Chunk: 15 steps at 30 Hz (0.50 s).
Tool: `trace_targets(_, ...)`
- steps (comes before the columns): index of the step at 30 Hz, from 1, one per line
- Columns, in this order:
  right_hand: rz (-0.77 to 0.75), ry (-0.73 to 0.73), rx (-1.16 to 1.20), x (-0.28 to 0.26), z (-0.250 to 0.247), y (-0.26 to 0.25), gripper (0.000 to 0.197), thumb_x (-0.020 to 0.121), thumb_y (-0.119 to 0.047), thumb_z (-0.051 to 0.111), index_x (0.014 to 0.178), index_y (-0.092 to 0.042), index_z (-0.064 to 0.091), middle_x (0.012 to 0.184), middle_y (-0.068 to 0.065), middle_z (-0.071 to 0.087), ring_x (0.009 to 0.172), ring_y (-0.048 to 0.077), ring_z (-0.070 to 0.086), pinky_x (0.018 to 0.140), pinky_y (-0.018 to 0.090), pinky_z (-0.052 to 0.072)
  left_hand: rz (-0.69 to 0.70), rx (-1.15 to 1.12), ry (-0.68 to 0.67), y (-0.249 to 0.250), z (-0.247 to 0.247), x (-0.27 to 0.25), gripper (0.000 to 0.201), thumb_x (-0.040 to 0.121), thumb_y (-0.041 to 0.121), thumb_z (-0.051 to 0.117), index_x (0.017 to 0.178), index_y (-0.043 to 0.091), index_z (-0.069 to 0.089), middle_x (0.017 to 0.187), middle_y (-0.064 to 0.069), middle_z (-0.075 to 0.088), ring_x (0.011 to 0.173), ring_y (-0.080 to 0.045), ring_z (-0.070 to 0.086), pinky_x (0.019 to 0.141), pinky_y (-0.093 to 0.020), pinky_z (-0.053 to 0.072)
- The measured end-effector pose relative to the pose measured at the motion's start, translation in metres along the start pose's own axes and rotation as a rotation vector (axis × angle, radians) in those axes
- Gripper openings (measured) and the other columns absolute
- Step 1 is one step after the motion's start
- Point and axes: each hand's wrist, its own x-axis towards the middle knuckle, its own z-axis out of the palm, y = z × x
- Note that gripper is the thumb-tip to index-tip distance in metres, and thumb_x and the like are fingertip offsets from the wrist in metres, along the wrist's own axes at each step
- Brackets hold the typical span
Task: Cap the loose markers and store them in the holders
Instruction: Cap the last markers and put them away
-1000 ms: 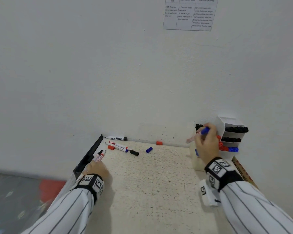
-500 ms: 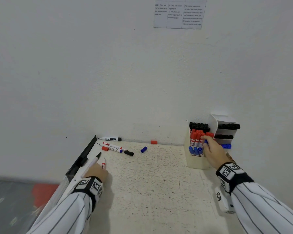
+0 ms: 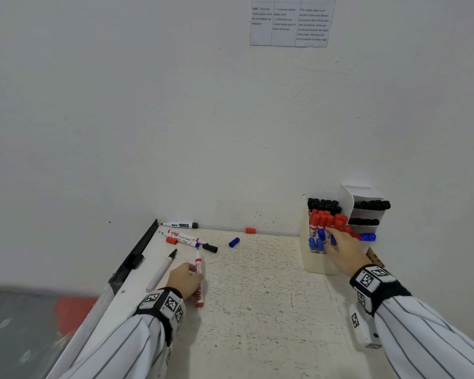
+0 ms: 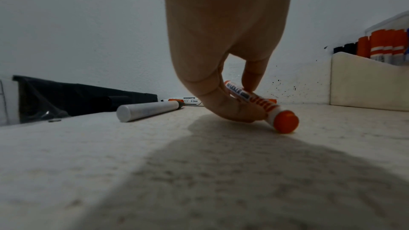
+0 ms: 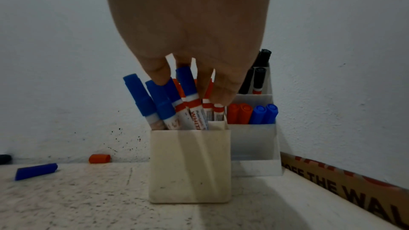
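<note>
Right hand (image 3: 345, 248) fingers spread over blue marker (image 5: 188, 85) seated in cream holder (image 5: 190, 163); left hand (image 3: 185, 279) pinches uncapped red marker (image 3: 198, 272) on table, next needs red cap (image 3: 250, 230).

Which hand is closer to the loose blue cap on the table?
Left. The left hand grips a red marker just below-left of the blue cap; the right hand is farther right, at the holder.

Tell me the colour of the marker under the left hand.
Red marker, white barrel; shows best in the left wrist view.
</note>
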Motion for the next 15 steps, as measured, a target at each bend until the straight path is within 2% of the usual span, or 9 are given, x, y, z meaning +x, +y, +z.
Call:
trace_targets(3, -0.112, 0.058, 0.023, 0.001, 0.003, -0.002, 0.042, 0.092, -0.015, 0.054, 0.133, -0.010, 0.047, 0.133, 0.011, 0.048, 0.124, 0.028, 0.040, 0.105, 0.034, 0.028, -0.008, -0.017, -0.057, 0.002, 0.001, -0.002, 0.036, 0.092, 0.023, 0.054, 0.126, 0.010, 0.052, 0.120, -0.008, 0.060, 0.092, -0.016, 0.063, 0.083, -0.027, 0.053)
trace_targets(4, -0.181, 0.035, 0.039, 0.002, 0.005, -0.003, 0.040, 0.090, -0.014, 0.056, 0.130, -0.014, 0.051, 0.131, 0.008, 0.050, 0.122, 0.027, 0.042, 0.104, 0.032, 0.029, -0.003, -0.022, -0.070, 0.003, 0.001, -0.003, 0.038, 0.092, 0.023, 0.053, 0.127, 0.010, 0.051, 0.120, -0.004, 0.059, 0.088, -0.015, 0.064, 0.081, -0.025, 0.054)
trace_targets(6, -0.270, -0.023, 0.010, 0.004, 0.008, -0.006, 0.032, 0.088, -0.010, 0.059, 0.120, -0.014, 0.061, 0.125, 0.006, 0.056, 0.118, 0.025, 0.047, 0.102, 0.031, 0.031, 0.012, -0.028, -0.069, 0.003, 0.002, -0.005, 0.037, 0.094, 0.021, 0.051, 0.129, 0.009, 0.050, 0.123, -0.001, 0.050, 0.074, -0.009, 0.059, 0.064, -0.017, 0.050)
trace_targets(8, -0.268, 0.010, -0.003, 0.007, 0.009, -0.008, 0.025, 0.086, -0.003, 0.059, 0.109, -0.008, 0.066, 0.116, 0.010, 0.061, 0.112, 0.027, 0.052, 0.098, 0.031, 0.033, 0.015, -0.036, -0.062, 0.003, 0.002, -0.006, 0.037, 0.094, 0.019, 0.052, 0.129, 0.009, 0.051, 0.139, -0.007, 0.041, 0.070, -0.009, 0.057, 0.057, -0.014, 0.046)
trace_targets(9, -0.243, 0.040, 0.004, 0.009, 0.010, -0.009, 0.024, 0.085, -0.001, 0.059, 0.107, -0.007, 0.066, 0.113, 0.010, 0.061, 0.109, 0.027, 0.053, 0.096, 0.031, 0.035, 0.016, -0.047, -0.060, 0.002, 0.003, -0.004, 0.037, 0.093, 0.019, 0.053, 0.129, 0.009, 0.051, 0.143, -0.009, 0.039, 0.072, -0.011, 0.059, 0.059, -0.016, 0.049)
trace_targets(12, -0.171, 0.112, -0.050, 0.011, 0.013, -0.011, 0.023, 0.085, -0.006, 0.057, 0.106, -0.013, 0.065, 0.112, 0.004, 0.061, 0.108, 0.026, 0.053, 0.093, 0.038, 0.039, -0.003, -0.050, -0.027, 0.002, 0.001, -0.006, 0.036, 0.093, 0.020, 0.053, 0.126, 0.009, 0.052, 0.129, -0.011, 0.054, 0.089, -0.017, 0.059, 0.069, -0.021, 0.051)
trace_targets(14, -0.136, 0.193, -0.110, 0.010, 0.017, -0.017, 0.022, 0.083, -0.011, 0.061, 0.102, -0.019, 0.067, 0.112, -0.002, 0.058, 0.110, 0.025, 0.048, 0.091, 0.041, 0.034, -0.012, -0.053, 0.009, 0.001, 0.001, -0.005, 0.034, 0.092, 0.020, 0.052, 0.125, 0.010, 0.053, 0.130, -0.011, 0.054, 0.103, -0.021, 0.058, 0.084, -0.028, 0.050)
trace_targets(15, -0.149, 0.248, -0.098, 0.009, 0.019, -0.023, 0.020, 0.080, -0.011, 0.063, 0.099, -0.018, 0.068, 0.111, -0.001, 0.057, 0.109, 0.027, 0.046, 0.089, 0.042, 0.033, -0.015, -0.055, 0.028, 0.002, 0.001, -0.005, 0.033, 0.092, 0.020, 0.051, 0.124, 0.010, 0.053, 0.131, -0.011, 0.054, 0.108, -0.022, 0.056, 0.091, -0.029, 0.048)
